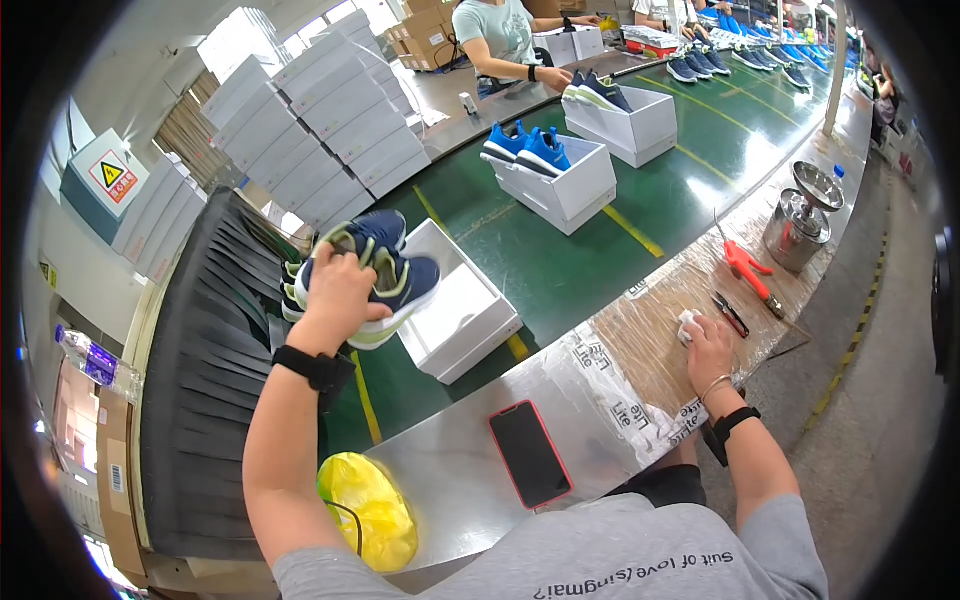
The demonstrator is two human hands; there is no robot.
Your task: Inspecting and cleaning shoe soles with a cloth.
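Observation:
My left hand is closed on a pair of navy sneakers with pale green linings and white soles. It holds them at the left edge of an open white shoebox, which stands on the green conveyor belt. My right hand rests on the plastic-wrapped cardboard at the right, fingers closed on a small crumpled white wad. Just right of that hand lie black-handled nippers and a red-orange air gun.
Two more shoeboxes carry shoes: blue sneakers and dark sneakers. A black strip curtain hangs at the left. A phone and yellow bag lie on the metal ledge. A metal can stands right. A co-worker stands across the belt.

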